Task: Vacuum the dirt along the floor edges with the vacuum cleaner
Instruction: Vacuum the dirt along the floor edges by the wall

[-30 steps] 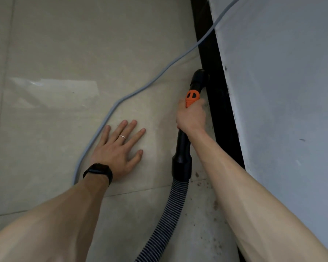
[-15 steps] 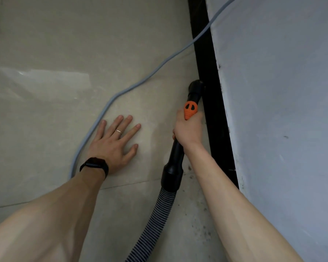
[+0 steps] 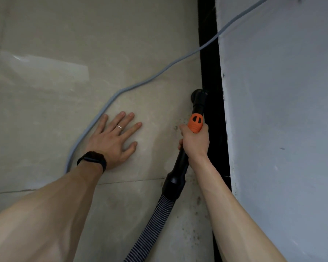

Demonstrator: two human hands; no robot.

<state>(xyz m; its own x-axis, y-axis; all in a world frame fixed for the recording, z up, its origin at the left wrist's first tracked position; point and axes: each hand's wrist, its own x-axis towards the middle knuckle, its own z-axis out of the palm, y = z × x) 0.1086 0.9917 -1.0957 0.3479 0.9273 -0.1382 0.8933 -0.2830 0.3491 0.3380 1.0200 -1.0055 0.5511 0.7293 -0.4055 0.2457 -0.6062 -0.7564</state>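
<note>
Facing a grey wall (image 3: 282, 110) at 3 o'clock, you have floor (image 3: 64, 91) from 9 to 12, a black skirting (image 3: 208, 53) between them. Your vacuum wand (image 3: 198, 104) points to 12 along that skirting, tip at the floor edge. Your right hand (image 3: 195, 143) curls its fingers round the wand; your left hand (image 3: 111, 141) lies flat at its 9, fingers spread. Dirt (image 3: 196, 238) speckles the floor at 6.

I see the right hand (image 3: 194, 142) gripping the vacuum wand (image 3: 180, 163) just behind its orange collar (image 3: 195, 123). Ahead of the grip, the nozzle (image 3: 198, 99) meets the black skirting (image 3: 209, 63). Behind it lie dirt specks (image 3: 197, 201). To its left, the left hand (image 3: 112, 140) lies flat on the floor (image 3: 121, 44).
</note>
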